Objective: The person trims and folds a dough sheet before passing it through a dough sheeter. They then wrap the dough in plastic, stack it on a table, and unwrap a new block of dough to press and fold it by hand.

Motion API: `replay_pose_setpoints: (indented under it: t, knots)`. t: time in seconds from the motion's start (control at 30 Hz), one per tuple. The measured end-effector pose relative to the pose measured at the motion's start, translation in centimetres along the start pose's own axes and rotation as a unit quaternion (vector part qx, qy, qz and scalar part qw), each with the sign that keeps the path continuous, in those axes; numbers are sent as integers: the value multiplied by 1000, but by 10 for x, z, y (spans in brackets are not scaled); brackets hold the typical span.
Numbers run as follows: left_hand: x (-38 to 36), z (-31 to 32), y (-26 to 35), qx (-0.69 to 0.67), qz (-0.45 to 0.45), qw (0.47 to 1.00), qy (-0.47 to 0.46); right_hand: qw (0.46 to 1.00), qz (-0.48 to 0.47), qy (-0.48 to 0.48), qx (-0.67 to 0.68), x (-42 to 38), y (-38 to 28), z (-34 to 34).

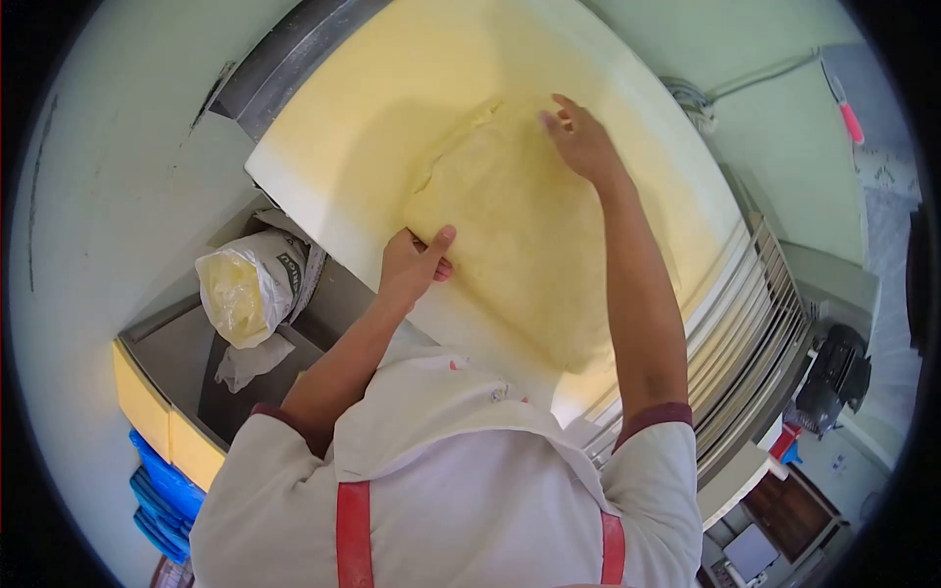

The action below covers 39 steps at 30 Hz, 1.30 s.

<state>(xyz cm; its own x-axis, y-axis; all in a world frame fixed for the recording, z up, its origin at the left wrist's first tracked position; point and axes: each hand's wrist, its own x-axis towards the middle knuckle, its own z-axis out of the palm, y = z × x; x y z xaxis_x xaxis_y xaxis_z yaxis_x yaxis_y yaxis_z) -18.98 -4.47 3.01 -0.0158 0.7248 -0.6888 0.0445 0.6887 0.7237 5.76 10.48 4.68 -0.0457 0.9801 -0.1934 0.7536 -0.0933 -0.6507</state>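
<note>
A wide, pale yellow slab of folded dough [529, 235] lies on the cream-coloured work surface [338, 147], its far left edge uneven and layered. My left hand [414, 267] is at the near left edge of the dough, thumb and curled fingers closed around that edge. Near the far right corner, my right hand [583, 142] is over the dough, its thumb and fingers apart with nothing between them.
At left, an opened bag [240, 289] with a clear plastic liner rests in a dark metal tray [167, 348]. A metal rod rack [740, 314] runs along the right. Beyond it sits a black motor [833, 377]. Blue plastic [162, 490] lies low at left.
</note>
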Motion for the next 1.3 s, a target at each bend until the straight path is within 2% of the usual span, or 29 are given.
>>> replay_pose_setpoints:
  t: [0.03, 0.13, 0.23, 0.27, 0.33, 0.37, 0.43, 0.53, 0.63, 0.73, 0.83, 0.93, 1.03, 1.07, 1.1, 1.13, 1.2, 1.27, 1.3]
  knots:
    - [4, -3, -2, 10, 26, 1000, 11, 999, 32, -40, 1, 14, -9, 7]
    - [17, -18, -8, -8, 72, 997, 6, 996, 14, -66, -55, 13, -18, 11]
    - [25, -44, 7, 88, 30, 990, -102, 991, 80, -102, -27, 16, -21, 10]
    - [22, -54, 19, 193, 38, 975, -105, 996, 6, -73, -45, 19, -12, 10]
    - [22, -70, 47, 396, 60, 911, -101, 985, -155, -11, -77, 37, 3, 12]
    - [32, -66, 46, 363, 168, 916, -18, 986, -149, -72, -27, 49, 1, 14]
    - [48, -48, 41, 288, 366, 873, 141, 971, -119, -193, 78, 64, -25, 7]
    - [59, -35, 43, 236, 261, 933, 77, 953, 30, -300, 6, 72, -55, 13]
    - [66, -42, 33, 212, 207, 953, 65, 958, 56, -279, -33, 71, -54, 15]
    - [70, -52, 41, 251, 192, 949, 3, 958, 100, -268, -32, 71, -59, 11]
    - [69, -66, 57, 250, 190, 949, -26, 970, 35, -198, 135, 79, -30, 3]
    - [90, -35, 78, 217, 348, 909, 79, 945, 80, -318, -8, 92, -30, 1]
    - [119, 4, 95, 246, 252, 936, -16, 969, 31, -239, -58, 76, -28, 13]
    - [128, 11, 98, 255, 247, 935, -19, 993, 16, -118, 27, 58, -28, 14]
    - [137, 12, 97, 266, 239, 933, -26, 994, 3, 9, 109, 33, -27, 17]
    - [141, 12, 98, 279, 230, 932, -32, 973, -14, 138, 182, 5, -24, 13]
    - [138, 13, 102, 314, 239, 919, -14, 931, -9, 241, 276, -65, -31, -10]
    - [142, 12, 94, 282, 277, 918, -5, 872, 5, 342, 349, -149, -25, -28]
    - [153, 3, 86, 279, 288, 916, -28, 854, 25, 383, 351, -194, -17, -30]
